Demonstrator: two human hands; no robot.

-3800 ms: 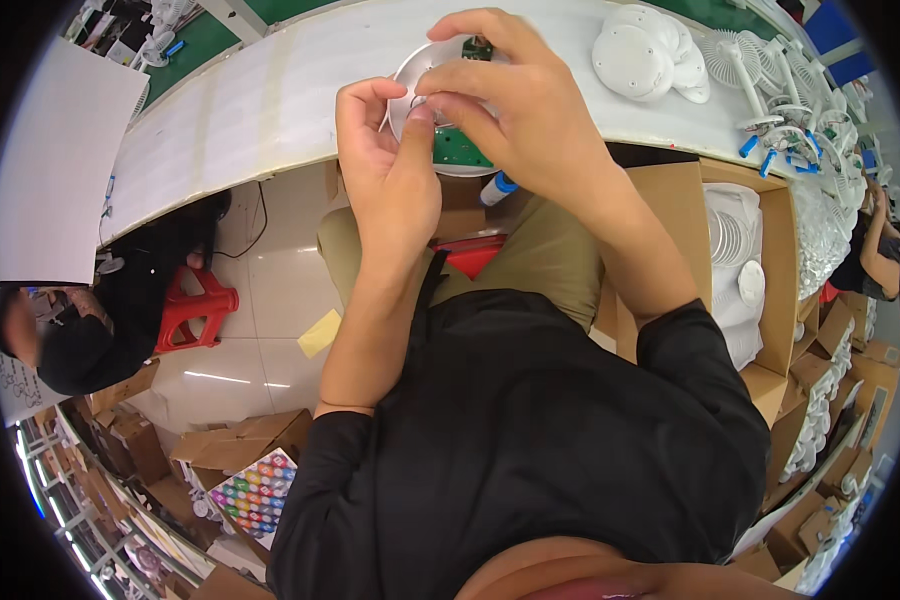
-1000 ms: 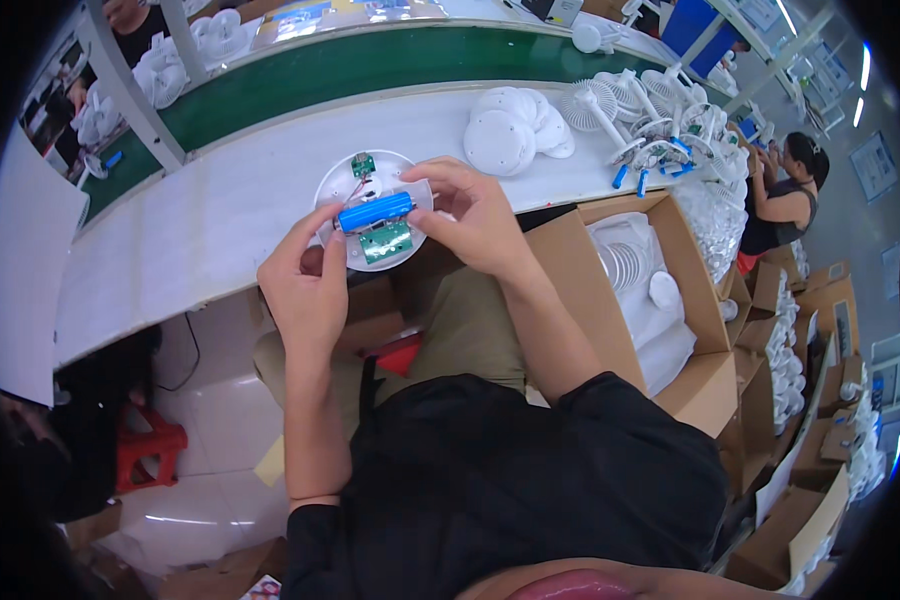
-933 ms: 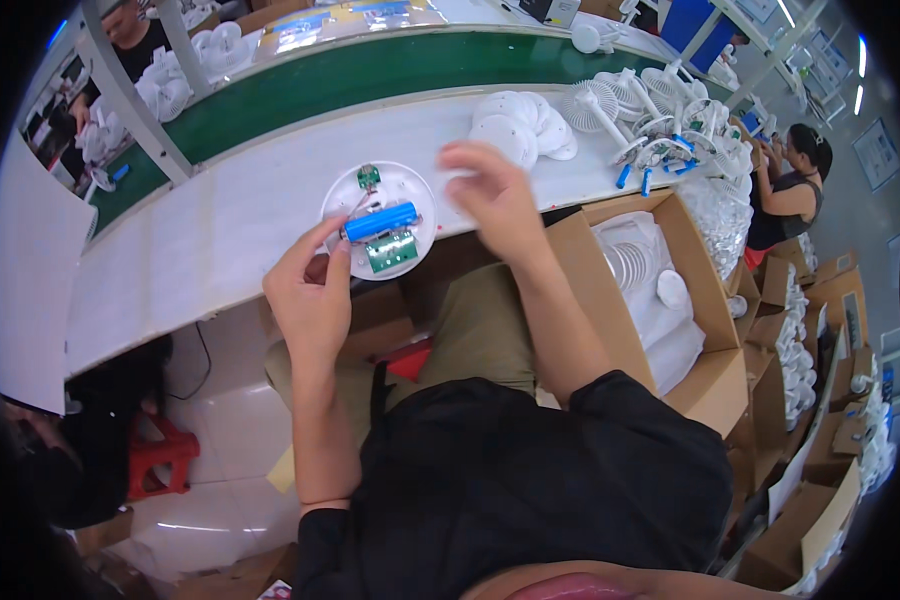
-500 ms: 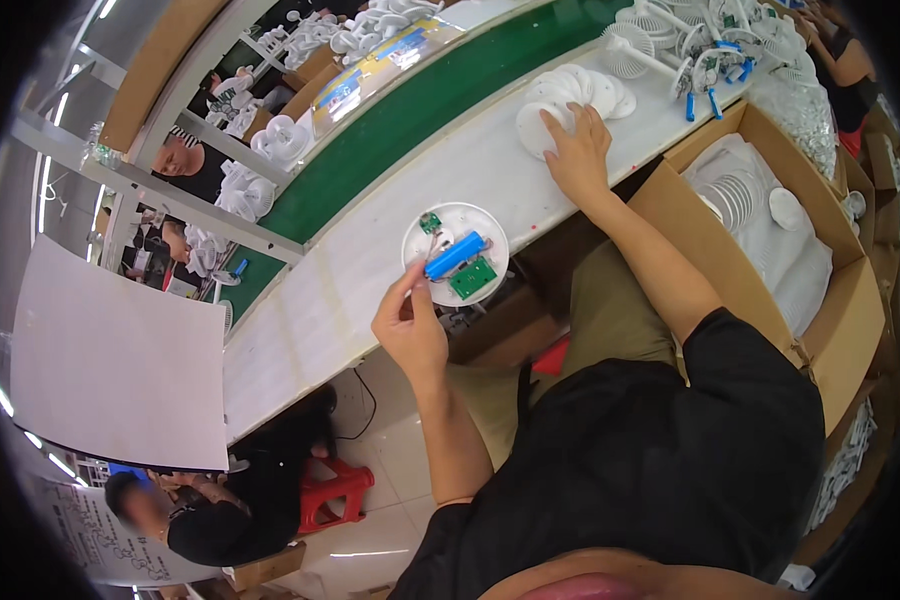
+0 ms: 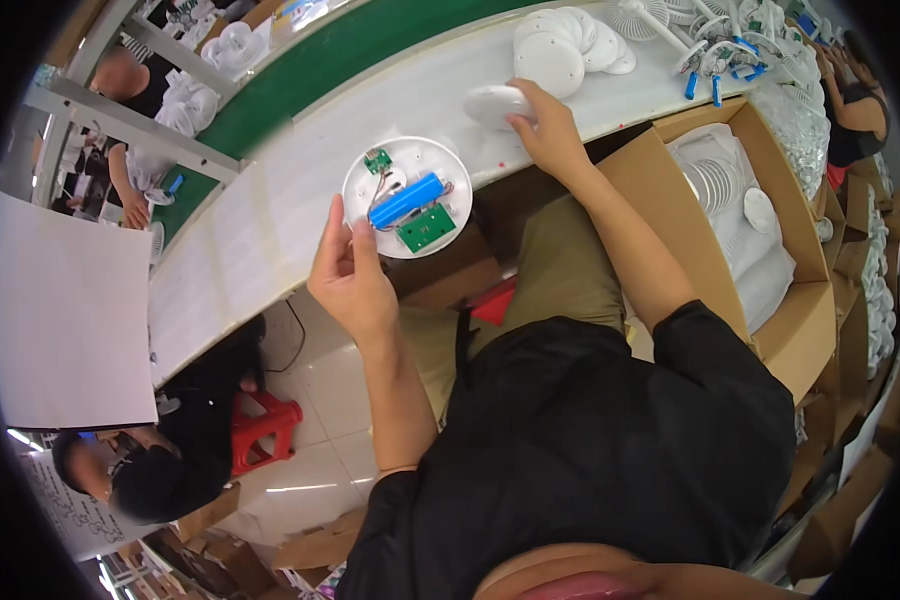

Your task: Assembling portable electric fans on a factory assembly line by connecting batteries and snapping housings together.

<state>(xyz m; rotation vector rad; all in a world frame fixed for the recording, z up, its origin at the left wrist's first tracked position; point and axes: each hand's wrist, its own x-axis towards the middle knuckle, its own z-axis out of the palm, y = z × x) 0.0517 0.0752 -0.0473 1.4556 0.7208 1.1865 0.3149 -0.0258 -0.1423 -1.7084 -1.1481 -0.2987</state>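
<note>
Right hand (image 5: 542, 122) is swinging off the pile (image 5: 550, 62), pinching a white disc (image 5: 492, 106) by its edge, one o'clock from the dish (image 5: 450, 170). Left hand (image 5: 355, 275)'s half-spread at eight, probably steadying that dish overhanging the tabletop (image 5: 270, 200).

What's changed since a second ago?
The right hand came off the blue cylindrical battery, reached right to the overlapping white round plastic covers, and now holds one white disc, brought left toward the white round housing. The battery stays inside, the left hand beside the housing.
</note>
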